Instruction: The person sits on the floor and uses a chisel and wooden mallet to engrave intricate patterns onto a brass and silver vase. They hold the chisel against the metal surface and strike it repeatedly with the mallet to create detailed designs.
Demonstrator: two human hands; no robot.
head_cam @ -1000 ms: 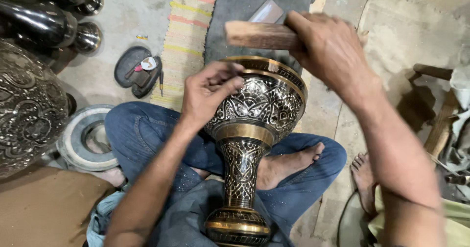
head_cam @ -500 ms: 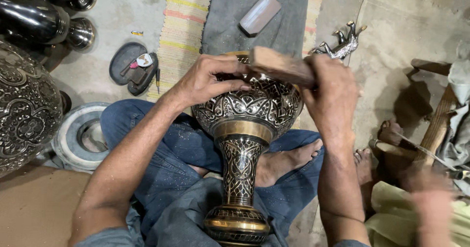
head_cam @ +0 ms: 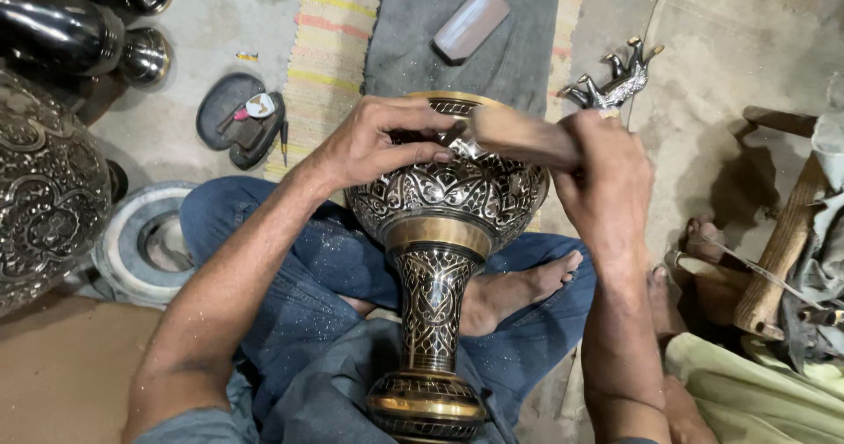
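Seen from above: bare concrete workshop floor point(head_cam: 176, 48), with a striped woven mat point(head_cam: 330, 57) and a grey cloth point(head_cam: 492, 48) laid toward its far edge. Cross-legged in blue jeans at the near edge, one bare foot point(head_cam: 519, 290) showing. Resting in the lap, tilted with mouth away and foot toward the camera: tall engraved brass vase point(head_cam: 444, 224), dark with silvery floral pattern and gold bands. Left hand point(head_cam: 378, 145) on the vase's upper bowl, fingers together, pinching a thin metal tool point(head_cam: 462, 143) against the surface. Right hand point(head_cam: 607, 180) just right of the rim, fingers clamped around a wooden block point(head_cam: 519, 136) touching the tool's end. On the grey cloth, a small rectangular stone point(head_cam: 470, 22). Right of it, a metal horse figurine point(head_cam: 611, 79). Along the floor's left edge: another engraved vessel point(head_cam: 40, 198), dark polished pots point(head_cam: 70, 22), a white ring point(head_cam: 141, 242), a black sandal point(head_cam: 237, 119). Far right, wooden handles point(head_cam: 782, 251) and another person's bare foot point(head_cam: 703, 237).
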